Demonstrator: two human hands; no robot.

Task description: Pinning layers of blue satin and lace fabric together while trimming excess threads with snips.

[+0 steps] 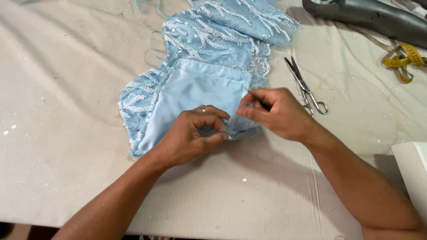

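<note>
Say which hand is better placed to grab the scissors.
Right, probably. The right hand lies just beside the scissors, on their side of the dress. The left hand sits farther off, pinching the hem.

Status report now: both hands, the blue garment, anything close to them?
Left hand and right hand both pinch the hem of the light blue beaded garment. Scissors lie right of it, apart.

Left hand (192, 135) and right hand (272, 113), pinched fingertips (nearly touching)
</note>
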